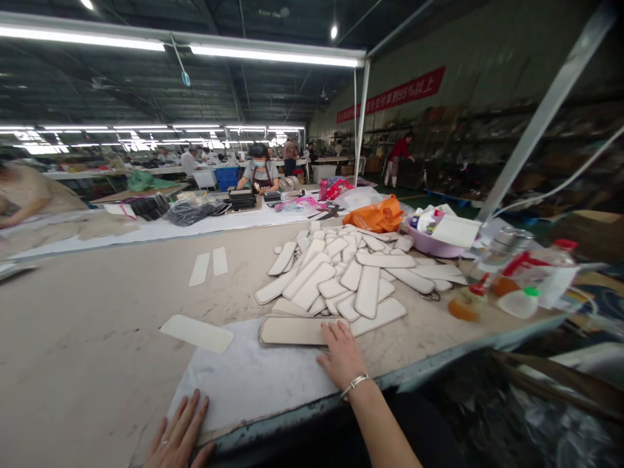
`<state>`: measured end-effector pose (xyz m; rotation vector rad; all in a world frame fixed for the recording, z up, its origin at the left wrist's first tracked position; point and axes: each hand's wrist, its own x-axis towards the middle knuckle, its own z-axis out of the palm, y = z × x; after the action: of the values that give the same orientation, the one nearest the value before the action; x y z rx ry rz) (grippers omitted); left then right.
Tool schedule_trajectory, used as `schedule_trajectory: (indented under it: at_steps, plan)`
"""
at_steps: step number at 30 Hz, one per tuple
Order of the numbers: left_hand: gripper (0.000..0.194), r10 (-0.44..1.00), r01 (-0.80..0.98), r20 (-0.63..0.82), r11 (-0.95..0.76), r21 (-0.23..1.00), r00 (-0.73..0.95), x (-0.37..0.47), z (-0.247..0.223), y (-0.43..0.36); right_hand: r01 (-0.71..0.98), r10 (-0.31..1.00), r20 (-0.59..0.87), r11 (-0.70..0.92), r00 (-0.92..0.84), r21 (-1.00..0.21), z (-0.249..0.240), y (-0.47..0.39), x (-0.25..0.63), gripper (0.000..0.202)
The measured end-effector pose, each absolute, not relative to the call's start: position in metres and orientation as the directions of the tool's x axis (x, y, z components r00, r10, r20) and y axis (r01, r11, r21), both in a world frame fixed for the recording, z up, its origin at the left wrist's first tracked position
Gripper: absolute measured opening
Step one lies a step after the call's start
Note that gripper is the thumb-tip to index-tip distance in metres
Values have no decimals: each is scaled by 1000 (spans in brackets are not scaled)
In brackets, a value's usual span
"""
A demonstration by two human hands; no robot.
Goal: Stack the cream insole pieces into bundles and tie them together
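My right hand (342,354), with a bracelet at the wrist, rests its fingertips on the right end of a small stack of long cream panels with rounded corners (292,330). Its fingers are stretched out, not wrapped round the stack. My left hand (179,432) lies flat near the front edge, fingers spread, at the left border of a white sheet (244,383). A single pale panel (197,333) lies past it, partly over the sheet. Behind the stack spreads a loose heap of similar panels (336,266) with dark edges.
Two small pale strips (209,265) lie on the table (97,325). At right stand a lilac basin (429,242), an orange bag (375,214), a bottle of amber liquid (467,302) and a green-capped bottle (519,302). A co-worker (258,172) sits across; another person (29,188) leans in at left.
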<state>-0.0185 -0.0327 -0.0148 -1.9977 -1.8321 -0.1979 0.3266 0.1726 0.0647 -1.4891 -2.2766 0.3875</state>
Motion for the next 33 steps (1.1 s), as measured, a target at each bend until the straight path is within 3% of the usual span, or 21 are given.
schedule_trajectory:
  at_steps: [4,8,10,14,16,18,20,23,26,33]
  plan:
    - [75,930,966,342,-41,-257,131,-7,4,-33,842,906,136,422,-400,-337,70,179,325,51]
    - [74,934,981,345,-25,-194,92,-2,8,-35,812,867,195,499,-459,-302,72,184,330,19]
    - [70,937,995,345,-14,-96,47,-1,11,-37,780,828,308,552,-469,-295,68,184,332,19]
    - [49,903,972,409,41,229,-135,-8,27,-39,637,639,606,724,-474,-265,54,176,324,24]
    - [39,861,931,451,68,359,-237,-20,40,-32,525,550,622,814,-557,-249,51,162,313,28]
    - [31,814,902,491,88,423,-310,-38,56,-16,428,504,543,862,-672,-271,51,144,299,33]
    - [29,788,898,507,128,421,-350,-61,73,10,362,467,444,881,-765,-304,51,128,285,28]
    - [30,809,912,442,264,314,-387,-100,95,61,283,386,374,911,-843,-301,45,118,271,28]
    - [29,838,911,368,330,246,-403,-137,107,118,307,400,386,909,-831,-280,34,122,268,41]
    - [34,879,892,162,450,30,-449,-188,103,224,353,442,474,896,-761,-269,12,134,268,41]
